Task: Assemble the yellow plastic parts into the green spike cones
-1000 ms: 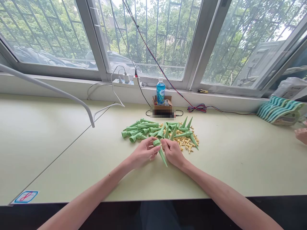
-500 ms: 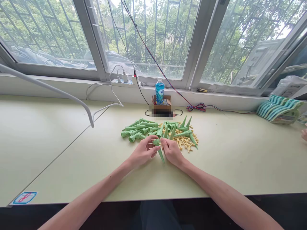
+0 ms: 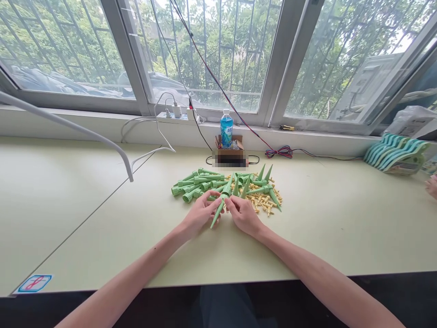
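Observation:
In my left hand (image 3: 202, 210) is a green plastic watering spike (image 3: 217, 215), its pointed end slanting down toward me and its wider collar facing the pile. My right hand (image 3: 243, 214) is closed in a pinch right beside that collar; whatever lies between its fingertips is too small to make out. Just beyond both hands lies a heap of green spikes (image 3: 195, 181), some flat and several standing point up. Small yellow plastic valve pieces (image 3: 264, 202) are scattered among the spikes on the heap's right side.
Behind the heap, a blue drink bottle (image 3: 226, 131) stands in a small cardboard box (image 3: 241, 140). Coiled cable (image 3: 280, 152) lies near the sill. Teal and green hangers (image 3: 396, 152) are stacked at right, near another person's hand (image 3: 431, 186). A white tube (image 3: 116, 148) arches over the left side.
The spike in my left hand has swung round, its tip moving from lower right to lower left. My right hand stays close to the collar, still pinched.

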`<state>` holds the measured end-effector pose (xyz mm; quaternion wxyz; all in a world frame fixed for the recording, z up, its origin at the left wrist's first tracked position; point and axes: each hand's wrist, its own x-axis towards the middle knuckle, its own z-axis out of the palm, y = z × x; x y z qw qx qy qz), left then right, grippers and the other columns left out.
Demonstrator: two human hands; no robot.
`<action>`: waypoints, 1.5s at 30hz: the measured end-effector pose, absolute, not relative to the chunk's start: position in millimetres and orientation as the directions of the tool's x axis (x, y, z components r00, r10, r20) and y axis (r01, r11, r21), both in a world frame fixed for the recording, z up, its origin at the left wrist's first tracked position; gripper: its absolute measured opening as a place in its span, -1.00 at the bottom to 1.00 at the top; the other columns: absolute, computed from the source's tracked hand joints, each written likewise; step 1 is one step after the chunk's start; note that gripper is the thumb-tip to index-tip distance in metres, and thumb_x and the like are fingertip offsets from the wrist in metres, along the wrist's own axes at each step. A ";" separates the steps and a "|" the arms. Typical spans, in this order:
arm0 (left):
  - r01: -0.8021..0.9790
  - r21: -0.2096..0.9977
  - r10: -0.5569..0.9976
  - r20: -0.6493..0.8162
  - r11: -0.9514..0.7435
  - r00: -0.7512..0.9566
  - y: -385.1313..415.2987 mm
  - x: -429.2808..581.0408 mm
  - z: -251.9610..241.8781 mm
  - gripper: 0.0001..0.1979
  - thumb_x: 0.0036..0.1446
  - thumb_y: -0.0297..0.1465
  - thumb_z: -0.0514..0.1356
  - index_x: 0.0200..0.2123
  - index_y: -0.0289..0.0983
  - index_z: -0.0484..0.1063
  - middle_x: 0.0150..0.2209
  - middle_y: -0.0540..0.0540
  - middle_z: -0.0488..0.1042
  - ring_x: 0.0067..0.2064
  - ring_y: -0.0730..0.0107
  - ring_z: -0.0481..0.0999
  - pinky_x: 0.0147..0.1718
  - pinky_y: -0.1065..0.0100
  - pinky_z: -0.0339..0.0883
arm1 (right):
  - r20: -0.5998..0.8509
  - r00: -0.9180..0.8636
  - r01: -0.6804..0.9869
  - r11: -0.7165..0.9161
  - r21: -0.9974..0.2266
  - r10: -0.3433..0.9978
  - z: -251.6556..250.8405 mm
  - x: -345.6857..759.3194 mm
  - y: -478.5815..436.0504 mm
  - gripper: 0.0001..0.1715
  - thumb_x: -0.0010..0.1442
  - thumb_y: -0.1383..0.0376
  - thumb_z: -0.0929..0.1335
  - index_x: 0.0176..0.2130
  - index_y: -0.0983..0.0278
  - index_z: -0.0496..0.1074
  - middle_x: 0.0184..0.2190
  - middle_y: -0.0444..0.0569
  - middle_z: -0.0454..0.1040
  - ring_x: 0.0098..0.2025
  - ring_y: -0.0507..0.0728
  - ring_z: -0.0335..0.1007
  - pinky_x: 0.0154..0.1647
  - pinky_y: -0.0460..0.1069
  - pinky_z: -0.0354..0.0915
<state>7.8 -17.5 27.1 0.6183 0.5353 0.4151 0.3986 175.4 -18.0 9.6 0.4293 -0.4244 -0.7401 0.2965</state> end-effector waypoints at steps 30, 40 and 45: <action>-0.060 0.937 0.868 -0.292 0.344 0.402 -17.0 3.4 29.5 -0.56 0.04 -0.19 0.37 -0.10 -0.32 0.40 -0.39 -0.06 0.47 -0.62 0.71 0.19 -0.66 0.55 -0.03 | 0.398 -0.288 0.351 0.483 -0.802 0.871 4.9 177.7 -15.5 -0.43 0.34 0.02 0.22 -0.56 0.29 0.29 -0.64 -0.21 0.08 -0.56 -0.02 -0.06 -0.53 -0.08 -0.06; -0.031 0.985 0.923 -0.148 0.170 0.356 -17.0 4.9 32.0 -0.61 0.14 -0.18 0.25 -0.03 -0.23 0.32 -0.38 -0.08 0.49 -0.58 0.54 0.36 -0.66 0.50 0.18 | 0.408 -0.156 0.394 0.436 -0.809 0.899 1.4 177.4 -11.9 -0.40 0.36 0.00 0.18 -0.58 0.28 0.22 -0.67 -0.20 0.14 -0.60 -0.03 0.00 -0.54 -0.08 -0.04; 0.077 0.996 0.930 -0.066 0.041 0.362 -15.1 3.6 28.8 -0.66 0.08 -0.26 0.30 -0.09 -0.25 0.40 -0.34 -0.07 0.48 -0.58 0.57 0.33 -0.63 0.47 0.25 | 0.392 -0.122 0.446 0.403 -0.799 0.912 -0.7 178.4 -7.9 -0.36 0.37 -0.01 0.16 -0.61 0.28 0.20 -0.69 -0.19 0.15 -0.61 -0.02 0.02 -0.54 -0.07 -0.05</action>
